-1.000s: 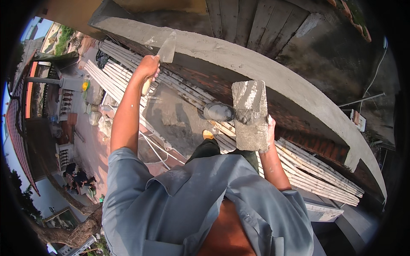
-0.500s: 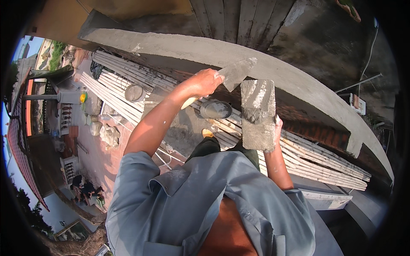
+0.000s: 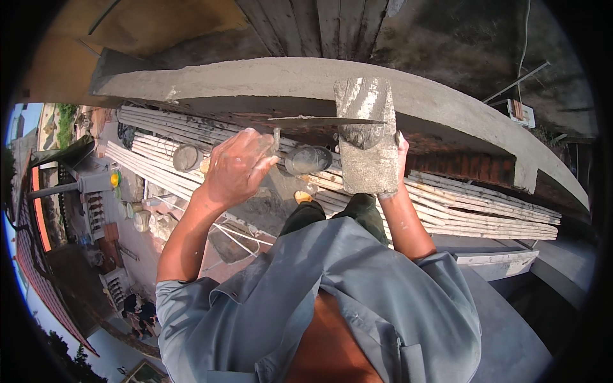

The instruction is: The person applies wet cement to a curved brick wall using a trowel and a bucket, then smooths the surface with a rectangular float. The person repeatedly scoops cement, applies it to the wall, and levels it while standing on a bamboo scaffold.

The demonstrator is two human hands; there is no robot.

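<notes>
My left hand (image 3: 239,167) is closed round the handle of a pointed trowel (image 3: 306,122), whose blade shows nearly edge-on. The blade's tip lies across a rectangular plastering float (image 3: 370,175) crusted with grey mortar. On the float, just below the blade, sits a small lump of wet mortar (image 3: 363,136). My right hand (image 3: 401,153) grips the float from behind; the board hides most of it, with some fingers showing at its right edge. Beyond the float runs a grey, freshly rendered ledge (image 3: 223,78), curved in this view.
Bundles of pale poles (image 3: 472,210) lie beneath the ledge, along a brick wall (image 3: 472,165). A dark bucket (image 3: 308,160) stands near my feet, and another round container (image 3: 186,157) is farther left. White thin rods (image 3: 239,236) lie beside my left arm. A person (image 3: 139,313) is far off, lower left.
The trowel has come off the ledge and back to the float, its blade turning from flat to edge-on. My left hand has moved left and nearer me. The float has shifted slightly left in view.
</notes>
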